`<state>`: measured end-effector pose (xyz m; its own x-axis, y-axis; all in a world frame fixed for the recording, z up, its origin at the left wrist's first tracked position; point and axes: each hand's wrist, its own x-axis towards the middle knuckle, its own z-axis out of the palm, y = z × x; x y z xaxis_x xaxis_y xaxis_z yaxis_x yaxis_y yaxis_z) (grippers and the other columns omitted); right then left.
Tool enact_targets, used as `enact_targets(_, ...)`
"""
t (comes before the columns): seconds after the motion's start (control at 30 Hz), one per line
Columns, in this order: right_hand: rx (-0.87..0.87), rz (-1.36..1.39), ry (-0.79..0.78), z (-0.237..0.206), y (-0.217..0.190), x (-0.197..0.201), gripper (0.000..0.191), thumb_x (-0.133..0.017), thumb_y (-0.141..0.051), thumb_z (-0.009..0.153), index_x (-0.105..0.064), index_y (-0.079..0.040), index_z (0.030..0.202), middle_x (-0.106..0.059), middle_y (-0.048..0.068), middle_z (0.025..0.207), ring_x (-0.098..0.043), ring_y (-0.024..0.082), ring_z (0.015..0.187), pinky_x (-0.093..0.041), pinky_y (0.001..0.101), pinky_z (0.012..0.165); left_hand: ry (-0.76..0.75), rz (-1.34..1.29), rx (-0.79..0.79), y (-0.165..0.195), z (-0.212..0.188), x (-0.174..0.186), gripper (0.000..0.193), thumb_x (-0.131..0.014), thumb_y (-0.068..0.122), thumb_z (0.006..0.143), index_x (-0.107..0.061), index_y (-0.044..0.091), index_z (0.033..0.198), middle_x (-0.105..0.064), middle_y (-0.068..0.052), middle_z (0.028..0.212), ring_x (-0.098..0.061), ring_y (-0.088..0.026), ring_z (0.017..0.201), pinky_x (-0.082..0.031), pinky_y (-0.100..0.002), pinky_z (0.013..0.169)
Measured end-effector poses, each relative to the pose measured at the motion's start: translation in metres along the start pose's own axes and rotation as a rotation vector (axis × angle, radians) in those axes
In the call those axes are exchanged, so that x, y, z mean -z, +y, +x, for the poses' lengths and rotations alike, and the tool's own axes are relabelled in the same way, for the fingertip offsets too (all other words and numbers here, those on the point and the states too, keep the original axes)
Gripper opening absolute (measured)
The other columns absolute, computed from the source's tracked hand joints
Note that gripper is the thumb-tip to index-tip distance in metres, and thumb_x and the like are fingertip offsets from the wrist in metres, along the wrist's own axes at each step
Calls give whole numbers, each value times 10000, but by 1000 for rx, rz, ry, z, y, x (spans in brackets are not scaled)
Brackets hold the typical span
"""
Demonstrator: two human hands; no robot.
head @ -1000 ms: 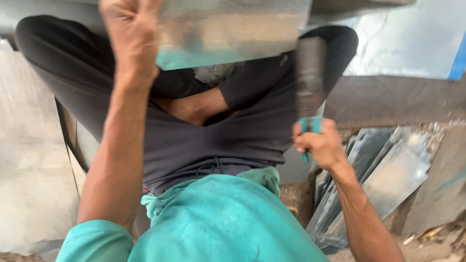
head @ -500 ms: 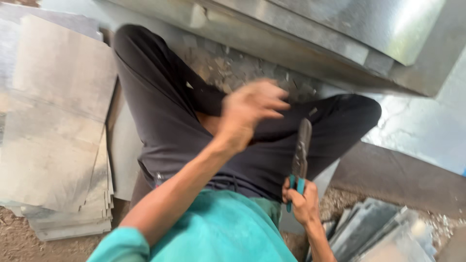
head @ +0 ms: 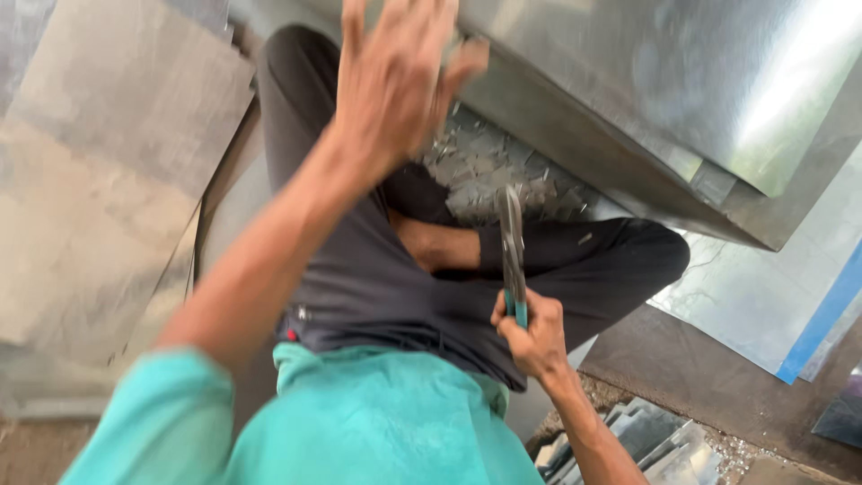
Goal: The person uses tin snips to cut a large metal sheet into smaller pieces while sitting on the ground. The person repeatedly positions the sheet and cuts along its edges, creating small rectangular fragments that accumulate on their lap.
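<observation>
- Right hand point(head: 532, 337), at 5 o'clock, gripped the tin snips point(head: 513, 251) by the handles.
- Left hand point(head: 395, 81), at 12 o'clock, fingers spread, reached the metal sheet point(head: 682, 81): likely stiff, slippery, sharp-edged.

Left hand point(head: 395, 81) now up at metal sheet's point(head: 682, 81) edge, fingers spread.

Snips point(head: 512, 247): I see grey metal blades with teal grips, upright, tips pointing away, gripped at the handles above my lap.
Sheet metal point(head: 682, 81): large, shiny grey, tilted, lower edge over my knees.
</observation>
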<state>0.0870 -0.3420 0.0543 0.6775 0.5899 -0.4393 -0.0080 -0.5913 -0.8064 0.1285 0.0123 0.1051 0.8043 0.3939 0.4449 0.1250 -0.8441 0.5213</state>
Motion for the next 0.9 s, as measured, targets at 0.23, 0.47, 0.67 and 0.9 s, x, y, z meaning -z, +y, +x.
enact_targets(0.23,-99,-169,-113,16,-20,6,131,-527,-36,745,-633,-8,816,-662,30,634,-633,146,552,-523,313,539,310,-955,734,-22,-62,-12,212,-823,146,925,-684,25,1030,-704,-49,914,-688,-96,761,-573,-234,566)
enact_targets(0.47,-118,-287,-433,53,-77,20,465,-538,-97,697,-583,-5,1151,-649,131,967,-626,203,762,-550,351,713,64,-1453,934,-15,-136,-40,133,-744,93,951,-767,3,1047,-730,-38,847,-686,-97,755,-584,-235,711)
enact_targets(0.67,-348,-449,-534,85,-102,27,515,-533,-99,688,-570,-1,1192,-690,158,1003,-652,311,827,-556,421,758,117,-1608,925,-15,-167,-46,232,-735,76,963,-725,7,1184,-759,-34,992,-700,-88,885,-594,-229,831)
enact_targets(0.9,-236,-706,-620,109,-123,37,345,-523,-76,733,-616,37,1045,-715,178,917,-701,298,833,-557,411,775,263,-1682,956,-8,-172,-56,267,-779,-23,949,-550,52,1062,-720,-59,904,-683,-95,828,-611,-248,781)
